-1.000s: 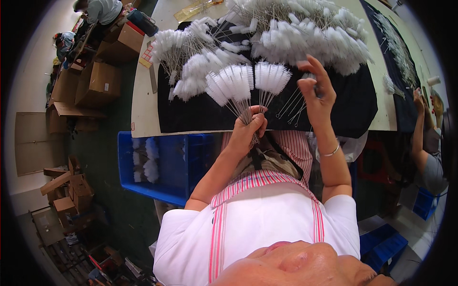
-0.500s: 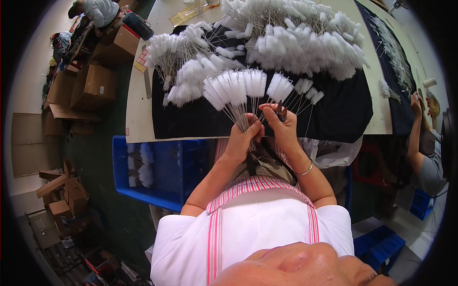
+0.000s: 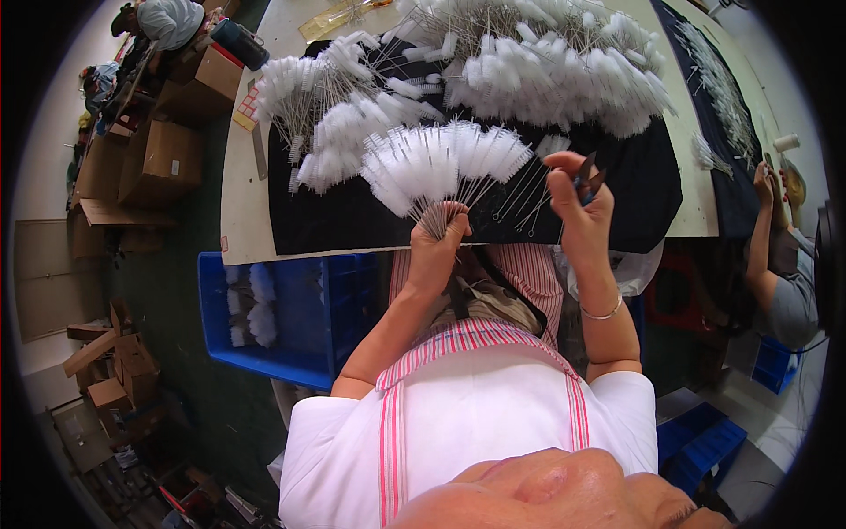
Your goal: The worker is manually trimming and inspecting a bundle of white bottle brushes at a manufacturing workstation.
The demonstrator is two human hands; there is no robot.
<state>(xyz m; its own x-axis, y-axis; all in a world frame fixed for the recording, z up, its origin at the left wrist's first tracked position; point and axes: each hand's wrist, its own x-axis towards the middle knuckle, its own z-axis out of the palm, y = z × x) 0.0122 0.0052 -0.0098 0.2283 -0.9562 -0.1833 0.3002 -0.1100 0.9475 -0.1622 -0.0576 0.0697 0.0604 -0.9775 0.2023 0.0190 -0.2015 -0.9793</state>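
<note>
My left hand point(image 3: 435, 256) is closed around the wire handles of a fanned bundle of white-bristled wire brushes point(image 3: 432, 163), heads pointing away from me. My right hand point(image 3: 583, 216) is raised off the table to the right. In it sits a small pair of cutters point(image 3: 589, 179) with dark jaws apart and a bit of blue grip; the palm hides most of the handles. On the dark cloth point(image 3: 330, 220), between the bundle and my right hand, lie several loose brushes point(image 3: 552, 145), their looped wire ends toward me.
Large heaps of white brushes point(image 3: 555, 88) cover the table's far side, with another pile point(image 3: 352, 132) to the left. A metal ruler point(image 3: 259, 154) lies at the left edge. Below is a blue crate point(image 3: 264, 353) with brushes. A co-worker's arm point(image 3: 760, 238) shows at far right.
My right hand has moved away from the bundle, to the right and up, with the cutters still in it. Brushes that stood apart have joined the left-hand fan; fewer loose ones remain on the cloth.
</note>
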